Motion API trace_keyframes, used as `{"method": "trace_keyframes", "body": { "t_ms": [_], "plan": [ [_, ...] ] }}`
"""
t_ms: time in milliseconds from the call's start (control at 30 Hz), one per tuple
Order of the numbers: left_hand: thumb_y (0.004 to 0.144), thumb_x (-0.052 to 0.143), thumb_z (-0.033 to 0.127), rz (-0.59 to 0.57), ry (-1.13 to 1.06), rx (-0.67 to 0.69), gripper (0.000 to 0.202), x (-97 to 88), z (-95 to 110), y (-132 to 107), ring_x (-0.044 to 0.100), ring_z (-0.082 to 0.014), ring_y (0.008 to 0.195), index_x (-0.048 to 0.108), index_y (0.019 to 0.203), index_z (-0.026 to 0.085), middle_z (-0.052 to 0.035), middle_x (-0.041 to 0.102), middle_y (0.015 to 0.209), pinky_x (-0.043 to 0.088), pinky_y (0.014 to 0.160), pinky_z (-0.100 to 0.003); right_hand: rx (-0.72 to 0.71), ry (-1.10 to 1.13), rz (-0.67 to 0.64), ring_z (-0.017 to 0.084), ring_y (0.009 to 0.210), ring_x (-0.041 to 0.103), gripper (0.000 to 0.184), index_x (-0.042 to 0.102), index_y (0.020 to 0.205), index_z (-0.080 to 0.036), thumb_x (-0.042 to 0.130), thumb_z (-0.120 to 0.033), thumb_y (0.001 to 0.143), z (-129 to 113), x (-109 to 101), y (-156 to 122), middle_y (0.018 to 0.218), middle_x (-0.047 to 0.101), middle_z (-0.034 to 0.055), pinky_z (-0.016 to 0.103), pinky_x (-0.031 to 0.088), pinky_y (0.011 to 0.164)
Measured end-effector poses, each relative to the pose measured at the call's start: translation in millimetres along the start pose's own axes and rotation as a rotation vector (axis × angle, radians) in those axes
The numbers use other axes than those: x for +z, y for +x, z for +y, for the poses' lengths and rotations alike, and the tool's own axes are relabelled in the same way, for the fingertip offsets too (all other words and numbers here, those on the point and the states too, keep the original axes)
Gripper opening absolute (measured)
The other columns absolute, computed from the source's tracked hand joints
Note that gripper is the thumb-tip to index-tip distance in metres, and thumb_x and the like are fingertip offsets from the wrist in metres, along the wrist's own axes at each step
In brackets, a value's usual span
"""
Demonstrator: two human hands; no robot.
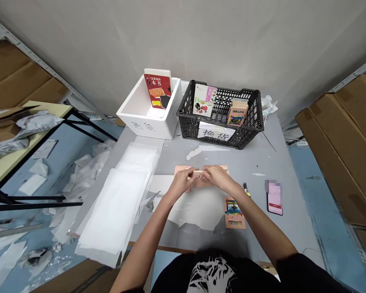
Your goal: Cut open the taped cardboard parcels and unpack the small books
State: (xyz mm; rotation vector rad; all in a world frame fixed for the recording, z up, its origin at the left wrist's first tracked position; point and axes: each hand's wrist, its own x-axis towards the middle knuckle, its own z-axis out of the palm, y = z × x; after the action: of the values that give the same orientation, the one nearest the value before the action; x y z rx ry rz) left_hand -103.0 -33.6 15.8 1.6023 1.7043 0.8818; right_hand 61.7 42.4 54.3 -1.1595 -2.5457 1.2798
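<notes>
Over the middle of the table my left hand (183, 181) and my right hand (217, 177) meet, fingers curled. Between them they grip a small salmon-covered book (201, 183), held with its edge toward me; the fingers hide part of it. Other salmon covers show just behind my hands, one book (179, 168) at the left and one (224, 167) at the right. Beneath lies a torn white sheet (192, 209). Beside my right forearm rests another salmon book (234, 217) with a colourful picture on its cover.
Behind stand a white foam box (158, 127) holding a red book (158, 90) and a black crate (247, 138) with several books. White foam sleeves (116, 207) are stacked at left. A phone (274, 201) and a dark-handled cutter (245, 188) lie at right.
</notes>
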Motion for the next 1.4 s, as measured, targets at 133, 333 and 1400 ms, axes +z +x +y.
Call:
{"method": "trace_keyframes", "body": {
  "t_ms": [133,333,1400],
  "plan": [
    [0.078,0.058,0.047,0.100,-0.219,-0.315,0.031,5.2,-44.3,-19.2,0.056,-0.0121,0.060,0.066,0.080,0.017,0.0030,0.058,0.059,0.044,0.061,-0.023,0.028,0.056,0.118,0.015,0.072,0.067,0.021,0.060,0.103,-0.021,0.045,-0.026,0.090,2.2,26.4,27.5,0.075,0.072,0.0006,0.024,0.045,0.068],
    [0.068,0.059,0.059,0.438,-0.548,-0.680,0.044,44.3,-124.3,-46.4,0.060,-0.0145,0.063,0.058,0.078,0.016,0.0012,0.058,0.062,0.051,0.066,-0.028,0.451,0.072,0.264,0.021,0.105,0.060,0.044,0.045,0.129,-0.020,0.047,-0.026,0.086,43.4,112.1,49.4,0.126,0.058,0.0104,0.031,0.045,0.086],
    [0.090,0.034,0.024,0.486,0.181,-0.370,0.038,76.6,-110.4,-55.5,0.044,-0.0253,0.121,0.048,0.123,0.015,-0.0145,0.052,0.124,0.037,0.103,-0.043,0.222,-0.335,0.048,0.026,0.143,0.016,0.059,0.039,0.139,-0.008,0.049,-0.009,0.080,169.4,115.0,12.4,0.153,0.021,0.0185,0.045,0.014,0.115]
  ]
}}
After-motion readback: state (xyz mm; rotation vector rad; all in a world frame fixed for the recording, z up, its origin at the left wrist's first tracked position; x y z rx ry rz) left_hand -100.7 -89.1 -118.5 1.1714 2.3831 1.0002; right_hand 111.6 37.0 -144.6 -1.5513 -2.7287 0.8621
